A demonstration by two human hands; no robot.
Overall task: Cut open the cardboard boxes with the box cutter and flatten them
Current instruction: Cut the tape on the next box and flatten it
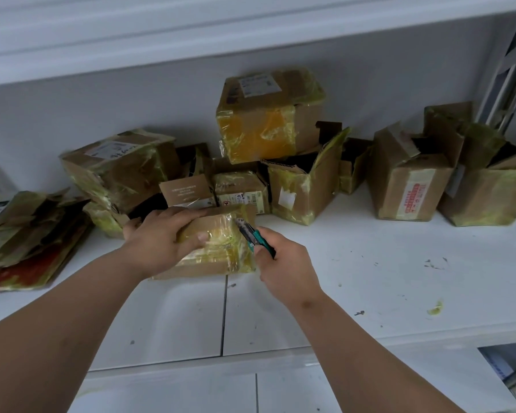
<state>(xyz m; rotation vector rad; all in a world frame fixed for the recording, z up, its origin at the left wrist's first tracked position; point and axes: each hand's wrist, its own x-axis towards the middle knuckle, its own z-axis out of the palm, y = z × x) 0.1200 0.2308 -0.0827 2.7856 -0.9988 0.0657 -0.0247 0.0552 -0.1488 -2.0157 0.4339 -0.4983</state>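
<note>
On white surface (370, 263), near front edge: small taped box (218, 248), pinned under left hand (161, 236), fingers curled over far top edge, thumb on taped top. Right hand (283, 263) wrapped around green cutter (255, 236), blade tip touching box's right top corner. Behind, against wall: more taped boxes (268, 114), 1 stacked highest. Far left: flattened cardboard (21, 234) in pile.

White shelf board (370, 263) w/ dark specks, yellow-green tape scrap (435, 307) near its front right edge, upper white shelf (191, 40) overhead, grey back wall (102, 108), metal upright (507, 84) at far right
</note>
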